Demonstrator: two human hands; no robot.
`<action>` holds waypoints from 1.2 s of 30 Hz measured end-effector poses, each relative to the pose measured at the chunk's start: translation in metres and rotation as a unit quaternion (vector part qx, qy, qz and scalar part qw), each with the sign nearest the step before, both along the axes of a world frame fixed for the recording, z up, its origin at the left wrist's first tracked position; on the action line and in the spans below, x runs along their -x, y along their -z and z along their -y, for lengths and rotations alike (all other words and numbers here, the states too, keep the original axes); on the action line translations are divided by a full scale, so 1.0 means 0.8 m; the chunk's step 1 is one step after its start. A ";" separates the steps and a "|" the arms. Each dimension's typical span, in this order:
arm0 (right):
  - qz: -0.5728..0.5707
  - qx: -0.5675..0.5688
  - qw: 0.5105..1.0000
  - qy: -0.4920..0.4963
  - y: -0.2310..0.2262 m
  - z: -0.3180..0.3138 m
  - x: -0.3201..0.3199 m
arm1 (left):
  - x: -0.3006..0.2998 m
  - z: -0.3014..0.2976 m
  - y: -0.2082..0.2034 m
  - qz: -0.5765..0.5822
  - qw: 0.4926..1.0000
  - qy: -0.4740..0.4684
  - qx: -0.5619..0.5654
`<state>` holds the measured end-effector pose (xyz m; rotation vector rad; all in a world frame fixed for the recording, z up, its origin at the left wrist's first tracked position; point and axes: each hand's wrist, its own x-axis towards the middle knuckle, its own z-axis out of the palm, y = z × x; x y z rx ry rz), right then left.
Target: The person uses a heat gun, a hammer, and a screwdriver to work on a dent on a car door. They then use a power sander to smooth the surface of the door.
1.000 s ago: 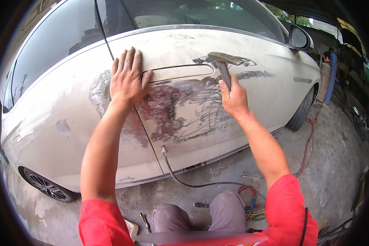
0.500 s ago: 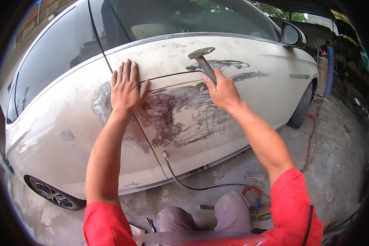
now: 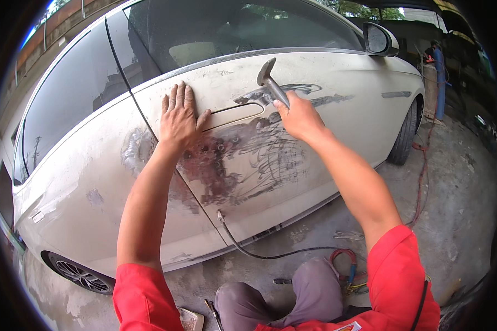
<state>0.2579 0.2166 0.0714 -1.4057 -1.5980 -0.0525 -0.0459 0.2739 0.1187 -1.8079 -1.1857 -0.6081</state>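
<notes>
Resting the left hand [image 3: 179, 123] flat, gripping nothing, at the left end of the door handle [image 3: 235, 115], grasping the hammer [image 3: 273, 86] above that handle's right end with the right hand [image 3: 303, 117], and possibly risking a bruised left hand through a stray leftward swing.

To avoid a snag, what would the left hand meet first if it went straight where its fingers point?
The left hand would likely meet the window trim first, though depth is hard to judge.

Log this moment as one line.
Left hand: flat on white front door, beside handle | Right hand: gripping hammer | Black cable: end at lower door
</notes>
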 end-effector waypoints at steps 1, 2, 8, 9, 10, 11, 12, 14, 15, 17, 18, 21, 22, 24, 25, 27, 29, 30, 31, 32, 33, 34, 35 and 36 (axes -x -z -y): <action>-0.029 0.005 1.000 -0.006 0.007 0.013 -0.011 | -0.022 -0.007 -0.008 -0.013 1.000 0.020 0.015; -0.057 0.007 0.998 -0.016 0.012 0.024 -0.017 | -0.041 -0.020 -0.013 -0.043 0.999 0.026 0.006; -0.156 -0.046 0.986 0.022 0.054 0.055 -0.058 | -0.230 -0.028 0.033 -0.160 0.979 0.119 0.028; -0.167 -0.045 0.985 0.020 0.056 0.057 -0.061 | -0.231 -0.029 0.038 -0.147 0.981 0.123 0.019; -0.163 -0.055 0.985 0.011 0.056 0.054 -0.062 | -0.228 -0.030 0.041 -0.133 0.983 0.123 0.009; -0.156 -0.060 0.986 0.009 0.056 0.055 -0.069 | -0.224 -0.035 0.041 -0.152 0.976 0.158 0.008; -0.148 -0.067 0.987 0.008 0.055 0.053 -0.077 | -0.216 -0.037 0.036 -0.170 0.966 0.194 0.004; -0.130 -0.076 0.989 -0.008 0.047 0.051 -0.079 | -0.178 -0.037 0.026 -0.219 0.950 0.222 0.028; -0.124 -0.073 0.989 -0.021 0.039 0.050 -0.072 | -0.151 -0.034 0.019 -0.210 0.952 0.223 0.031; -0.094 -0.075 0.992 -0.046 0.025 0.041 -0.059 | -0.090 -0.019 0.000 -0.166 0.974 0.155 0.026; -0.070 -0.079 0.993 -0.056 0.020 0.033 -0.052 | -0.066 -0.010 -0.008 -0.127 0.987 0.093 0.033; 0.026 -0.029 0.998 -0.055 0.017 0.016 -0.038 | -0.007 0.005 -0.018 -0.070 0.997 0.033 0.017; 0.063 -0.001 0.997 -0.047 0.021 0.011 -0.034 | -0.002 0.007 -0.019 -0.065 0.997 0.033 0.021; 0.071 0.025 0.997 -0.010 0.036 0.001 -0.030 | -0.007 0.009 -0.015 -0.064 0.998 0.029 0.007; 0.040 0.039 0.998 -0.006 0.042 -0.002 -0.029 | -0.009 0.008 -0.014 -0.063 0.998 0.027 -0.001; -0.010 0.027 0.999 -0.015 0.047 -0.001 -0.020 | -0.006 0.008 -0.014 -0.069 0.997 0.030 -0.018; -0.047 -0.026 0.998 -0.036 0.051 0.003 -0.010 | -0.005 0.007 -0.013 -0.070 0.997 0.033 -0.024; -0.020 -0.019 0.999 -0.034 0.052 0.002 -0.010 | -0.006 0.006 -0.013 -0.069 0.997 0.034 -0.022; 0.007 -0.012 0.999 -0.031 0.053 -0.004 -0.010 | -0.007 0.005 -0.013 -0.068 0.997 0.035 -0.020; 0.035 -0.003 0.999 -0.027 0.056 -0.011 -0.013 | -0.008 0.004 -0.013 -0.067 0.997 0.035 -0.021; 0.034 -0.044 0.998 -0.007 0.060 -0.018 -0.016 | -0.008 0.003 -0.012 -0.066 0.997 0.035 -0.022; 0.003 -0.019 1.000 0.000 0.064 -0.019 -0.025 | -0.010 0.002 -0.012 -0.065 0.997 0.036 -0.024; -0.028 0.005 1.000 0.004 0.056 -0.011 -0.026 | -0.008 0.002 -0.012 -0.065 0.997 0.031 -0.023; -0.058 0.029 0.998 0.008 0.051 -0.006 -0.027 | -0.006 0.003 -0.011 -0.065 0.997 0.026 -0.022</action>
